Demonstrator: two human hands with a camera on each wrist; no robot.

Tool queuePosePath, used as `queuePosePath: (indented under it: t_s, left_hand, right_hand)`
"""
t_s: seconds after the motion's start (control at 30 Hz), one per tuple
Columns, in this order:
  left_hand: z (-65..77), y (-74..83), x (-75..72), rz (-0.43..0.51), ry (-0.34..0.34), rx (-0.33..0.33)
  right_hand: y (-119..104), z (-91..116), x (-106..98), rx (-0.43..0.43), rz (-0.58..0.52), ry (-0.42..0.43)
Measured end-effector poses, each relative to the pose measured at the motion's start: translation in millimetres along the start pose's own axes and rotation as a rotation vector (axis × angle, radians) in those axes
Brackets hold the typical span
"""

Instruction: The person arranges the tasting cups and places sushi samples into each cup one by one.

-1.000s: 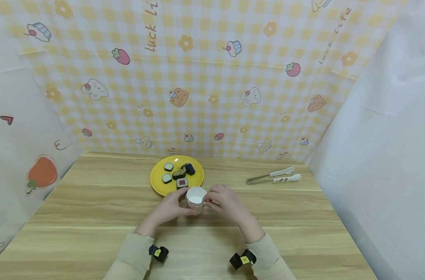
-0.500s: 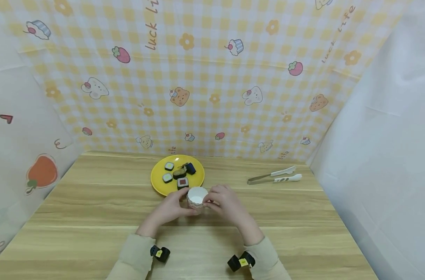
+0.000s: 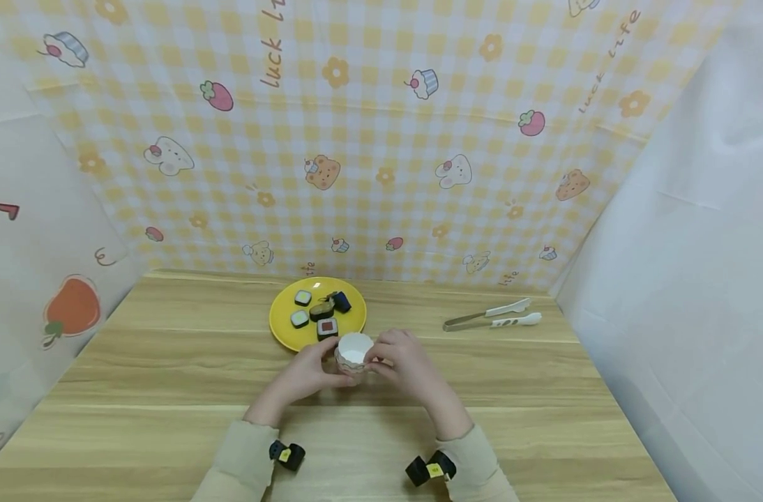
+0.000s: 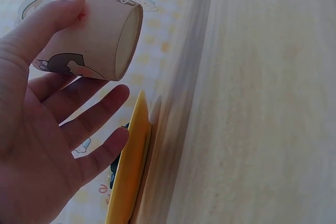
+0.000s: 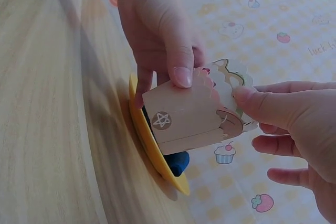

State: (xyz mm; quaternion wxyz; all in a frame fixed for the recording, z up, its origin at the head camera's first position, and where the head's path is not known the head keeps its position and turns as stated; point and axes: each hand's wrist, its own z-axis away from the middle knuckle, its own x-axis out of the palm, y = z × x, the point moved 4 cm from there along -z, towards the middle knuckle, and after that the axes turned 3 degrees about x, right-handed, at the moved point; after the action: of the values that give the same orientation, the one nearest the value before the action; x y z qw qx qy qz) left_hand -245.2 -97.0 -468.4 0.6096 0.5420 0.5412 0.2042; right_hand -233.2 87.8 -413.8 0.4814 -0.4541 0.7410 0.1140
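Left hand grips a cup while right hand pinches its rim, above the table near a plate.

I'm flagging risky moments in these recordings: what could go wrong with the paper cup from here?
The right hand pinches the paper cup by its scalloped rim, so a hard pull might crease or tear it. The left hand helps hold the cup above the table, near the yellow plate with sushi pieces, so a slip could drop it onto them.
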Motion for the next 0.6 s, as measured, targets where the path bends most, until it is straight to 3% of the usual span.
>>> queuePosePath:
  t_s: [0.6]
  left_hand:
    - [3.2, -2.5, 3.2, 0.007, 0.0, -0.009]
  right_hand:
    - [-1.9, 6.5, -4.3, -0.053, 0.034, 0.077]
